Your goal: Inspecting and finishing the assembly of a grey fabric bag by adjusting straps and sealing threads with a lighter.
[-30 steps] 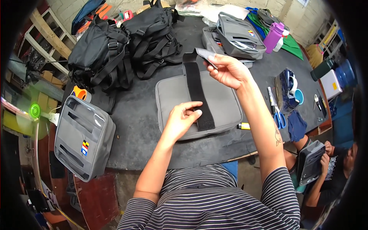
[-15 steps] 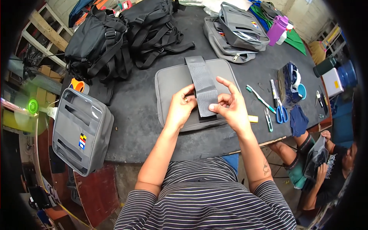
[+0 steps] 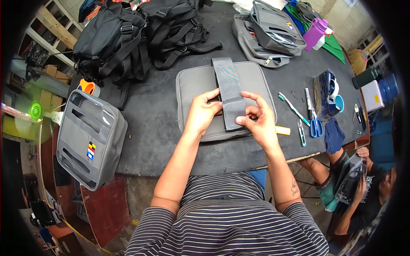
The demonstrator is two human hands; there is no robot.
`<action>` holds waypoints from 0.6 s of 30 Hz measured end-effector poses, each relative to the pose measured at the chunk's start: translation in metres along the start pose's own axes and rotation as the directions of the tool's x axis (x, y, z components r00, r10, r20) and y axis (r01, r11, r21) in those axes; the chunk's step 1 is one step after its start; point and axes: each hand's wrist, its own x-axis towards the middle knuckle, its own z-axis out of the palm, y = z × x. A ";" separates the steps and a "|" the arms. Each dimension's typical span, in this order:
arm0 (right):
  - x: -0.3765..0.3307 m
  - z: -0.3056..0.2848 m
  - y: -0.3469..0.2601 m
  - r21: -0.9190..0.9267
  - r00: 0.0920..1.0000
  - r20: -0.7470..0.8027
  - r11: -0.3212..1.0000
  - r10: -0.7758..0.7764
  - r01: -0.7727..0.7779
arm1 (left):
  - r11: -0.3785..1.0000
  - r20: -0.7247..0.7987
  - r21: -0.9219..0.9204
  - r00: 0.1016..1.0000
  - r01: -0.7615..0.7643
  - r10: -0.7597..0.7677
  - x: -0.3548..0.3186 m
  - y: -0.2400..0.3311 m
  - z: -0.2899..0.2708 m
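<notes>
A grey rectangular fabric case (image 3: pixel 194 85) lies flat on the dark table before me. Across it, from its far edge toward its near edge, runs a wide grey strap (image 3: pixel 229 79). My left hand (image 3: pixel 204 113) pinches the strap's left edge between thumb and fingers. On the opposite edge, my right hand (image 3: pixel 257 115) grips the strap near its close end, the thumb on top and the index finger stretched along the side. What lies under the strap between my hands is mostly hidden.
Finished-looking grey cases stand at the left (image 3: pixel 92 136) and far right (image 3: pixel 277 32). Black strapped bags (image 3: pixel 115 47) fill the far left. Right of my case lie a toothbrush (image 3: pixel 294 109), a marker (image 3: pixel 308 99), blue scissors (image 3: pixel 316 126), thread snips (image 3: pixel 302 133). A person (image 3: pixel 363 187) sits at right.
The strap now lies straighter and flatter over the case, its near end still between my hands. My hands have barely shifted; the whole view has moved slightly.
</notes>
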 end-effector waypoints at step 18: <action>0.001 0.007 0.004 -0.125 0.993 -0.100 0.991 -0.056 0.044 | 0.998 -0.010 -0.065 1.000 -0.007 0.006 0.005 0.008 0.004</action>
